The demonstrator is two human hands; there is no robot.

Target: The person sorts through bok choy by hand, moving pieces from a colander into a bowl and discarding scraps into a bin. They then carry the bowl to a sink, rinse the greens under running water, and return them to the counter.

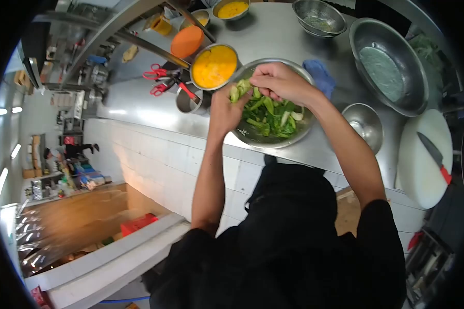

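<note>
A wide metal bowl (305, 135) of cut leafy greens (273, 116) sits on the steel counter in front of me. Over its left rim, my left hand (226, 110) is closed around a bunch of pale green stalks (238, 90). My right hand (282, 83) is above the bowl's far side, its fingertips pinched against the same bunch; exactly which piece they grip is partly hidden. Just beyond my left hand stands a metal bowl of yellow, egg-like liquid (214, 67). A blue cloth (319, 77) lies right of the greens bowl.
Red-handled scissors (157, 73) and a small metal pot (185, 101) are at left, near an orange bowl (187, 41). On the right are a large metal basin (420, 77), a small bowl (374, 126), and a knife (432, 149) on a round white board (417, 175).
</note>
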